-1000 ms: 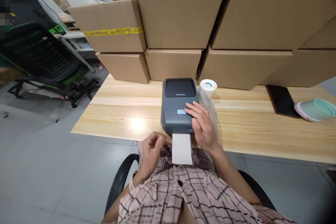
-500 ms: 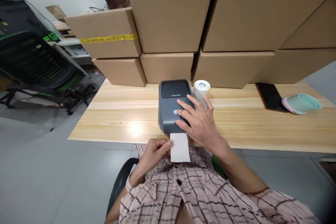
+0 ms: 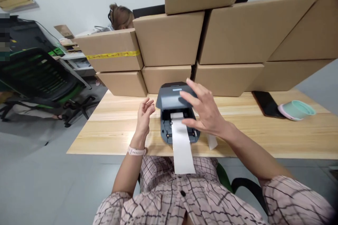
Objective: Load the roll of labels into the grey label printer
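A dark grey label printer stands on the wooden table with its lid raised and its inside showing. Out of it, over the table's front edge, runs a long white paper strip. My left hand is just left of the printer, fingers loosely curled and apart, holding nothing. At the printer's right side my right hand has its fingers spread, near the raised lid; whether a fingertip touches it is hard to tell. A small white piece of paper shows below my right hand.
Stacked cardboard boxes line the back of the wooden table. On the right lie a dark phone and a mint-green cup. A black office chair stands at the left. Behind the boxes a person's head shows.
The printer's lid has gone from closed to raised, and more of the paper strip shows. My left hand has left the paper and moved up and left. The view has tilted up.
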The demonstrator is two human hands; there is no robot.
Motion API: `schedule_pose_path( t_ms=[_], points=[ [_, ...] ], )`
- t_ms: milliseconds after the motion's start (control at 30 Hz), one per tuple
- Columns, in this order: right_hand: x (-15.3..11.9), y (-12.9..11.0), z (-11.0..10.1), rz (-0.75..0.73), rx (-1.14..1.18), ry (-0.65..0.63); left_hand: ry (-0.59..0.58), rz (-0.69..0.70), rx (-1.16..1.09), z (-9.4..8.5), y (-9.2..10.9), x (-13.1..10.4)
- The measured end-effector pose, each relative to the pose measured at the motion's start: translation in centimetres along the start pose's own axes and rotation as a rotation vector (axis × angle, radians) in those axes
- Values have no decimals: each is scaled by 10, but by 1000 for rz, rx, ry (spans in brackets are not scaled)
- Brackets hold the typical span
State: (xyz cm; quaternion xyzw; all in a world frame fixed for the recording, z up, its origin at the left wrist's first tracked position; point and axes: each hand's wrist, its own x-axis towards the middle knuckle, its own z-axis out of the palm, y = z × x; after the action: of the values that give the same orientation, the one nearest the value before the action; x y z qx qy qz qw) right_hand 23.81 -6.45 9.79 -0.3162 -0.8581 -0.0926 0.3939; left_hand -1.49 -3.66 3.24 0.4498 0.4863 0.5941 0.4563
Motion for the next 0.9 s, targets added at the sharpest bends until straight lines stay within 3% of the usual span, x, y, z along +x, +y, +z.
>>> schedule_pose_path(
  t_ms=[167, 300, 400, 500, 567, 733, 900],
  points=[
    [74, 46, 9, 129, 7, 124, -262, -143, 37, 25, -17, 17],
    [116, 79, 22, 259, 16, 153, -393, -119, 39, 29, -24, 15],
    [125, 87, 33, 283, -38, 191, -406, -92, 33, 28, -26, 14],
    [105, 72, 42, 195, -90, 188, -389, -60, 34, 28, -25, 12],
    [80, 57, 45, 141, -25, 31, -377, -48, 37, 30, -25, 11],
    [30, 51, 49, 95, 222, -705, -361, -92, 26, 31, -27, 10],
    [36, 57, 60, 6, 222, -917, -372, -105, 13, 29, -29, 10]
  ],
)
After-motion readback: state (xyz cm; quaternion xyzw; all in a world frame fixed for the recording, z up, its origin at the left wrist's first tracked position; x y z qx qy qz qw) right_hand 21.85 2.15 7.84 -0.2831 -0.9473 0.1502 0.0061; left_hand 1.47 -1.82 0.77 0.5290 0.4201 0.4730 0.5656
